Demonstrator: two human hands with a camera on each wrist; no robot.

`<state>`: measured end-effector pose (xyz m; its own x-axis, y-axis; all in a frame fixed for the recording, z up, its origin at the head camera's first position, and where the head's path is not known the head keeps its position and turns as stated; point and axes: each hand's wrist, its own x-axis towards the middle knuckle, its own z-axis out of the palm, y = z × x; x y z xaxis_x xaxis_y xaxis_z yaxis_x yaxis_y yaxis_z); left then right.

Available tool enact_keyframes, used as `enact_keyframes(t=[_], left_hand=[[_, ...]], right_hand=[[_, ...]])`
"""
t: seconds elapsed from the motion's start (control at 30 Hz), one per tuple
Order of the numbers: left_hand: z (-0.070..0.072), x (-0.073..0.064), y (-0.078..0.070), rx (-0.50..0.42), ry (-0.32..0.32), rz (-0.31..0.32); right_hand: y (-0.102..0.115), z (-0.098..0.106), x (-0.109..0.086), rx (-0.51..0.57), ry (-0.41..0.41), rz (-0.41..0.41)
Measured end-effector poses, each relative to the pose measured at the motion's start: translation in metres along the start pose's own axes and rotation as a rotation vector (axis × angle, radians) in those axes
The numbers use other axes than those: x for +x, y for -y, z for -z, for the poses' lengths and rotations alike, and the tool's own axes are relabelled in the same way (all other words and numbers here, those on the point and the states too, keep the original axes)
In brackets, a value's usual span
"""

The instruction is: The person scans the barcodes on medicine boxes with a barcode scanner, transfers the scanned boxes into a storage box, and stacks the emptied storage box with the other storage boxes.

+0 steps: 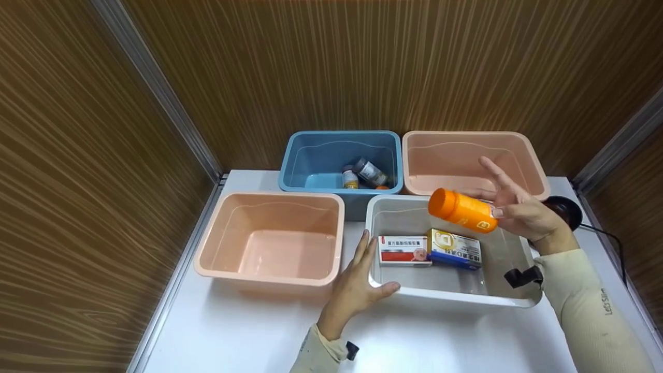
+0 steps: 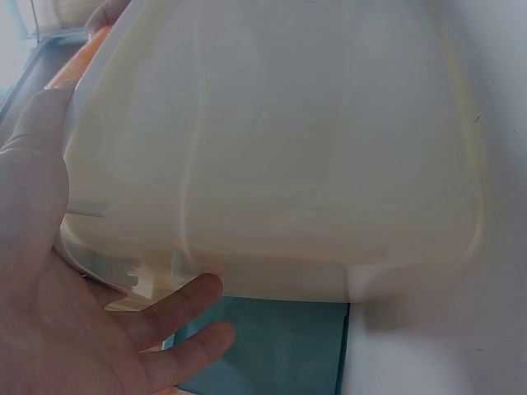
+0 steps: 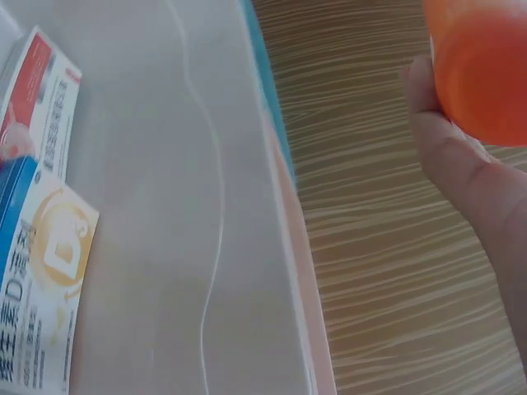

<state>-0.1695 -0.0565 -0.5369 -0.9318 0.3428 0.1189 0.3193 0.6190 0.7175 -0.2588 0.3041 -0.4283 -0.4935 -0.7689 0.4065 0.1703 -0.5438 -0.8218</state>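
Note:
An orange bottle (image 1: 463, 210) is held by my right hand (image 1: 528, 215) above the grey-white bin (image 1: 430, 290), tilted with its cap toward the left. The index finger of that hand points up and away from the bottle. My left hand (image 1: 357, 285) touches the left rim of the same bin, its fingers spread and the thumb over the front edge. Inside the bin lie a white and red medicine box (image 1: 404, 250) and a white, blue and yellow vitamin D box (image 1: 455, 248), side by side. The right wrist view also shows the orange bottle (image 3: 486, 82) up close.
A blue bin (image 1: 305, 178) at the back holds several bottles (image 1: 370, 172). One pink bin (image 1: 269, 282) stands at the left and another pink bin (image 1: 466, 135) at the back right. A black round object (image 1: 564, 210) with a cable sits by the right side.

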Motion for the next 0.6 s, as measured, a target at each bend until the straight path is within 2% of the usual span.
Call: enact_keyframes(t=[0.1,0.17,0.23,0.37,0.43,0.5,0.6], left_hand=[[-0.001,0.000,0.000,0.000,-0.002,-0.004],[-0.001,0.000,0.000,0.001,-0.007,-0.007],[-0.001,0.000,0.000,-0.003,-0.010,-0.007],[-0.001,0.000,0.000,-0.013,-0.010,-0.004],[-0.001,0.000,0.000,-0.015,-0.007,0.001],[-0.001,0.000,0.000,-0.011,-0.006,0.004],[-0.001,0.000,0.000,-0.001,-0.010,0.000]], right_hand=[[0.002,-0.001,-0.004,0.029,-0.005,0.049],[0.004,-0.003,-0.008,0.065,-0.045,0.105],[0.007,-0.006,-0.014,0.111,-0.142,0.179],[0.013,-0.011,-0.025,0.199,-0.392,0.343],[0.015,-0.013,-0.030,0.237,-0.503,0.398],[0.017,-0.015,-0.034,0.255,-0.568,0.420],[0.018,-0.016,-0.035,0.229,-0.577,0.404]])
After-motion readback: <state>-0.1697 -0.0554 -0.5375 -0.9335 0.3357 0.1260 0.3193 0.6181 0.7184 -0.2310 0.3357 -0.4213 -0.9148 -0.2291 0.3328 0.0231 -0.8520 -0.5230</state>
